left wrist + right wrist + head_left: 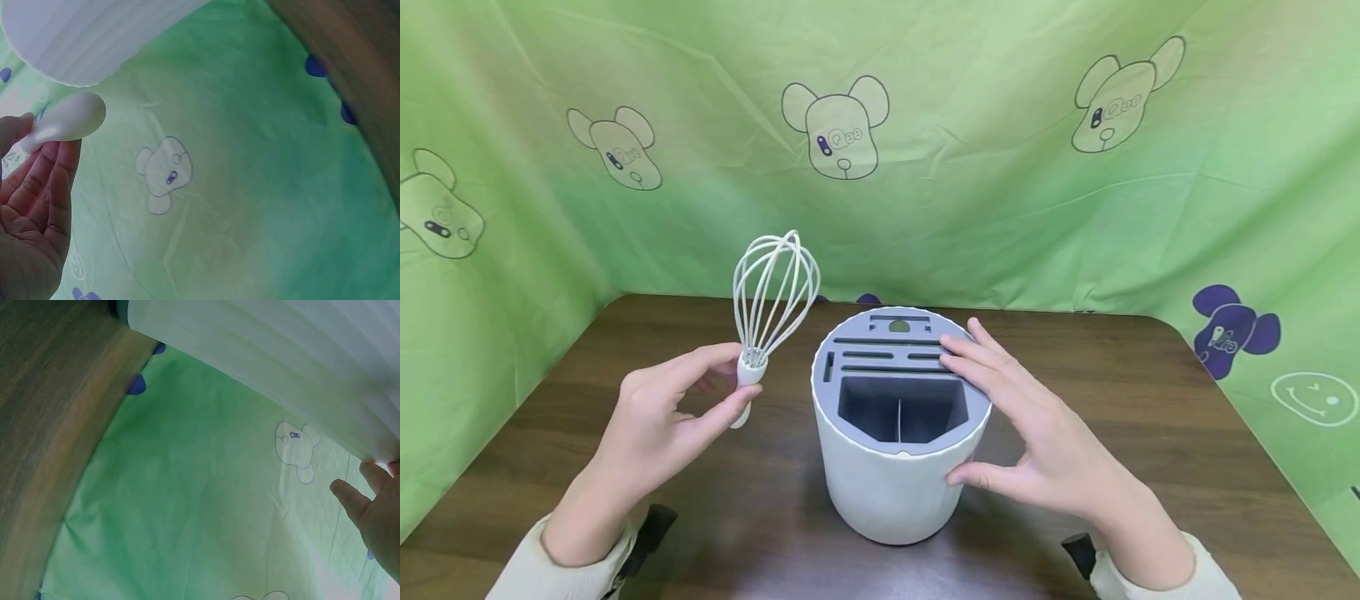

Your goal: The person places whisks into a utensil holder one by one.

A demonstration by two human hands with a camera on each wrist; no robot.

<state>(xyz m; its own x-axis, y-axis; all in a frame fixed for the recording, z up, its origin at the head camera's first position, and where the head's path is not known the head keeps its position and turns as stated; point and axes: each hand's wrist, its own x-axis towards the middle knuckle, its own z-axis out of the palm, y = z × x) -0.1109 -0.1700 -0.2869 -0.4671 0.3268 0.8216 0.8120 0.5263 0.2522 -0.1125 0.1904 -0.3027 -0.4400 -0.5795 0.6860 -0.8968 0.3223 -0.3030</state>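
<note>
My left hand pinches a white whisk by its handle, thumb on one side and fingertips on the other. The wire loops point up, to the left of a white utensil holder. In the left wrist view the handle's rounded end juts past the fingers. My right hand rests on the holder's right side, fairly straight fingers over the grey slotted top and thumb against the outer wall. The right wrist view shows fingertips at the holder's ribbed wall.
The holder's top has several narrow slots and one larger opening with a divider inside. It stands on a dark brown wooden table. Green cloth with cartoon bear heads hangs behind and along both sides.
</note>
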